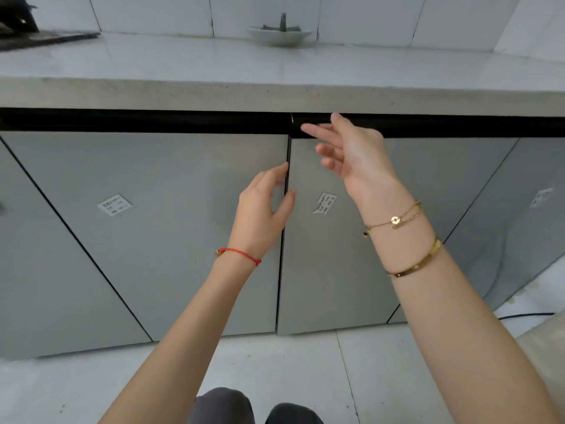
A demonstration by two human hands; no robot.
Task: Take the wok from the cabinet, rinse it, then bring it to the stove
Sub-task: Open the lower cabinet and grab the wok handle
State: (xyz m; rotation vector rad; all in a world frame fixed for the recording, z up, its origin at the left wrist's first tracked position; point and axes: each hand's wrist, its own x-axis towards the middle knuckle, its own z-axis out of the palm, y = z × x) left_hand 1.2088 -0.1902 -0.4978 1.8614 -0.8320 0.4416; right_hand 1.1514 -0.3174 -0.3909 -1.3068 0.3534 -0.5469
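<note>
Grey cabinet doors run under the counter, all closed; no wok is in view. My left hand [265,206] is open, its fingertips at the dark seam between the left door [159,228] and the right door [333,270]. My right hand [348,154] is open too, palm turned left, fingers up by the black strip [183,122] along the top of the right door. Neither hand holds anything. The stove [33,36] shows only as a dark corner at the far left of the counter.
A pale stone counter [275,71] spans the view, with a white bowl [279,35] holding a dark object by the tiled wall. More grey doors stand at the far left and far right. A black cable [526,315] lies on the floor at right.
</note>
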